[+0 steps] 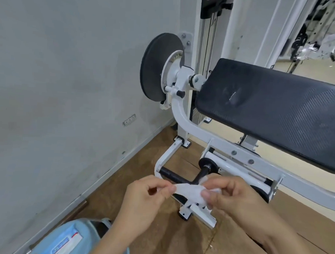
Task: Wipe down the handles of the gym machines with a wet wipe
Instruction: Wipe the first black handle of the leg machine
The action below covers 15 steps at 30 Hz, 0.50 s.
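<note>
Head view.

1. Wet wipe (188, 192): white, crumpled, drawn out between the two hands. It is held in the air above the wooden floor (154, 241), in front of the machine's low handle; whether it touches the handle cannot be told.
2. Left hand (146, 199): grip closed, thumb and forefinger pinching the wipe's left end.
3. Right hand (234, 199): grip closed, fingers curled round the wipe's right end.
4. Handle (168, 174): black bar, low on the white frame (184, 120), partly hidden behind the wipe.
5. Pad (278, 112): black, textured, tilted, with a small tear in its surface.
6. Disc (156, 66): round, black, mounted at the frame's pivot, near the wall (69, 65).
7. Socket (129, 120): on the wall, low down.
8. Pack (71, 239): light blue with a printed label, near the wall's skirting.
</note>
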Each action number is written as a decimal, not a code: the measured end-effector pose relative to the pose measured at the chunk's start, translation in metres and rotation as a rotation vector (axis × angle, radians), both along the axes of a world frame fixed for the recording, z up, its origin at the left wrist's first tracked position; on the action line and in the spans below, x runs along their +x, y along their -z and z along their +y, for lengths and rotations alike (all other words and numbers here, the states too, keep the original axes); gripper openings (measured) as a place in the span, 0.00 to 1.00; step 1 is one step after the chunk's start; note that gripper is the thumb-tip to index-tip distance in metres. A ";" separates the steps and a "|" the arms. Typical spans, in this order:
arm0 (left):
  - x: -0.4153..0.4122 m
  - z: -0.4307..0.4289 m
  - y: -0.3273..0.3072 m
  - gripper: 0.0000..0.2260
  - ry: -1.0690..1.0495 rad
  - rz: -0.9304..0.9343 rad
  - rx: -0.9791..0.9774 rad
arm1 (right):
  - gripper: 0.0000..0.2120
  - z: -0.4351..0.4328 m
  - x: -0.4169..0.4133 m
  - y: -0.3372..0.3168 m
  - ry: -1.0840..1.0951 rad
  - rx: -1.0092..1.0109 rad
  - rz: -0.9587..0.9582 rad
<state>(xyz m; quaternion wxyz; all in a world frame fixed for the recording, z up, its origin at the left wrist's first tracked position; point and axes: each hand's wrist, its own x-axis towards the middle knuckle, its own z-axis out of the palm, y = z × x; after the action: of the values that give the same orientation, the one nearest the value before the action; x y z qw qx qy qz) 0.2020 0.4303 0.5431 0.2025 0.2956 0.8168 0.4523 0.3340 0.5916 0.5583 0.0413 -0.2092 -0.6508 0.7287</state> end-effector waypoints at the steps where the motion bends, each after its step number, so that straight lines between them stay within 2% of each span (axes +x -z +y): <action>1: -0.001 0.007 0.010 0.06 0.016 0.019 -0.023 | 0.06 0.003 -0.006 0.008 0.040 -0.205 0.032; 2: -0.002 0.013 0.022 0.07 0.037 0.107 -0.027 | 0.10 0.003 -0.014 0.016 0.093 -0.387 0.052; 4: 0.000 0.026 0.041 0.06 0.124 0.290 -0.075 | 0.08 0.000 -0.032 0.035 0.240 -0.626 0.049; 6: 0.001 0.033 0.052 0.10 0.193 0.311 -0.111 | 0.09 -0.003 -0.049 0.052 0.404 -0.700 -0.004; 8: -0.008 0.035 0.064 0.06 0.254 0.356 -0.102 | 0.11 -0.005 -0.065 0.068 0.555 -0.680 -0.079; 10: -0.027 0.032 0.076 0.04 0.241 0.262 -0.071 | 0.10 -0.010 -0.080 0.083 0.616 -0.635 -0.140; 13: -0.065 0.027 0.098 0.02 0.230 0.131 -0.102 | 0.10 -0.025 -0.106 0.113 0.640 -0.450 -0.175; 15: -0.093 0.025 0.113 0.05 0.257 0.055 -0.118 | 0.11 -0.035 -0.125 0.133 0.608 -0.259 -0.199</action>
<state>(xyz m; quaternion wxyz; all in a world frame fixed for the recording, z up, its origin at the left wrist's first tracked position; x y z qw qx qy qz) 0.1090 0.4558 0.4302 0.2534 0.3977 0.8024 0.3657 0.2091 0.5561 0.4257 0.1658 -0.4671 -0.4618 0.7355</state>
